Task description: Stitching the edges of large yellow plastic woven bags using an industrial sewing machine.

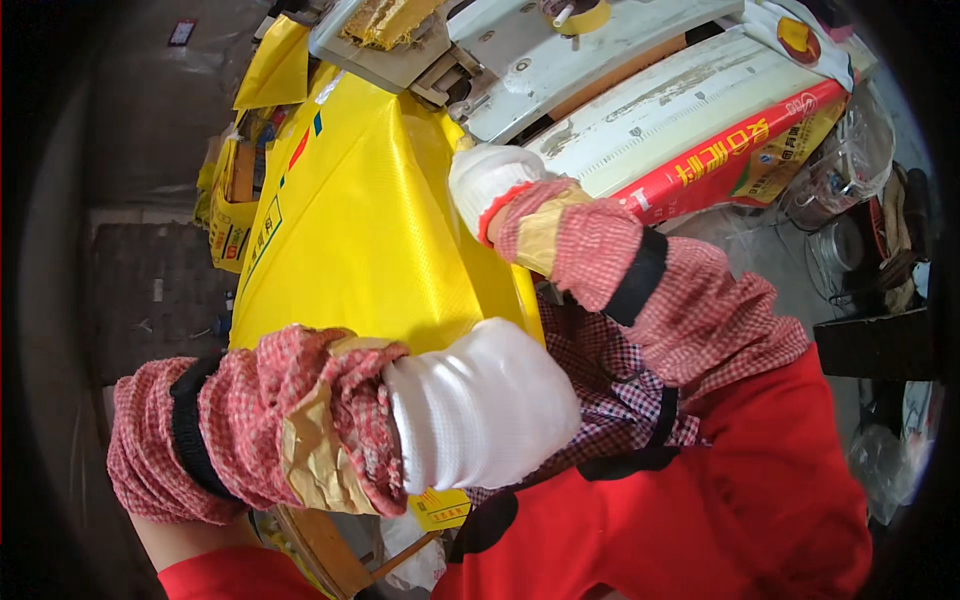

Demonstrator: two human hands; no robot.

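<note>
A glossy yellow woven plastic sack (370,220) stretches from the head of a pale industrial sewing machine (530,65) down toward my lap. My left hand (490,405), in a white knit glove, is closed at the sack's near end; its curled fingers are turned away from view. Farther off, my right hand (492,185), gloved in white with a red cuff edge, pinches the sack's right edge just below the machine head. Its fingertips are mostly hidden. Checked red sleeve covers with black bands and tan tape wrap both forearms.
More yellow sacks (230,215) hang at the left of the machine. A red and yellow printed sheet (720,155) lines the white table edge on the right. Clear plastic bags (850,160) and a dark box (875,345) stand beyond. A wooden stool part (325,550) shows below.
</note>
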